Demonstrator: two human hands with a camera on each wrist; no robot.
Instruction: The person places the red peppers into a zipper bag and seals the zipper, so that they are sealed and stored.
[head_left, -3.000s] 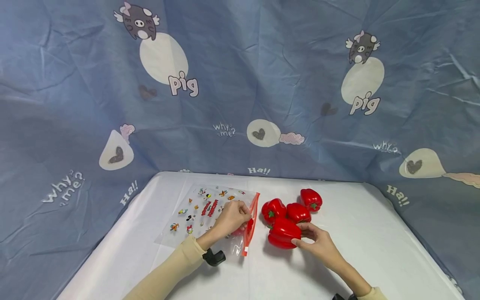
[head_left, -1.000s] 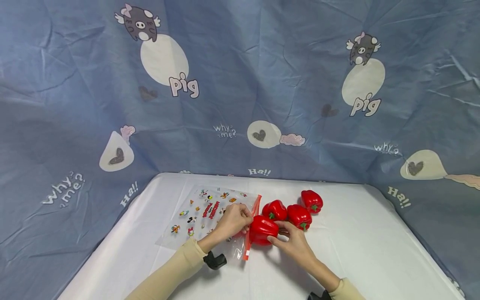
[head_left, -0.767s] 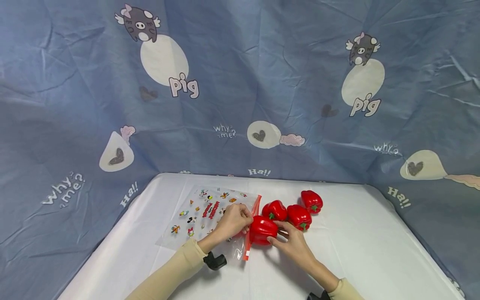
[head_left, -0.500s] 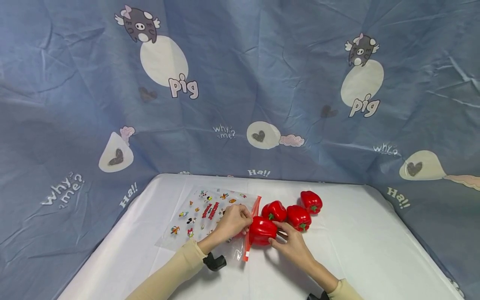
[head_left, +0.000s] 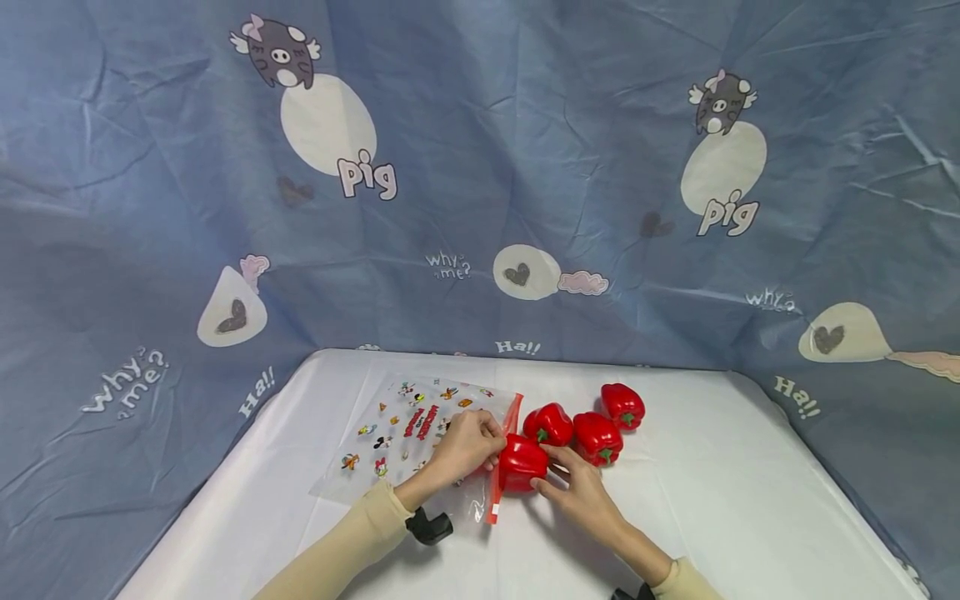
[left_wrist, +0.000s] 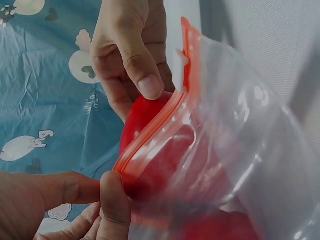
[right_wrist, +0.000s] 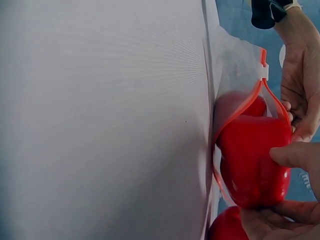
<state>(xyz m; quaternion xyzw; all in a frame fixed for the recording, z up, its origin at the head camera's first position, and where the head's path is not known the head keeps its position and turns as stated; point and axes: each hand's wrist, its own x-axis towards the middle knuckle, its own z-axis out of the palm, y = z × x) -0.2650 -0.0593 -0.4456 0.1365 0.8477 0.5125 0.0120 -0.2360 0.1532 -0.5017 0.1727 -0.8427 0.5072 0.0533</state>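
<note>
My left hand pinches the red zip edge of a clear plastic zip bag printed with small cartoon figures. Thumb and fingers of my right hand grip the blunt end of a red bell pepper from the right. That pepper sits in the bag's mouth; in the left wrist view its far part shows through the plastic behind the zip strip. Deeper in the bag lies another red pepper, mostly hidden by my left hand in the head view. A white slider sits at one end of the zip.
Three more red bell peppers lie close by: one just behind the gripped pepper, one to its right and one farther back. A white cloth covers the table, and a blue printed curtain hangs behind it.
Over three seconds my right hand has carried the pepper left from beside the others into the bag's mouth, lately a little deeper. My left hand has kept its pinch on the bag's edge.
</note>
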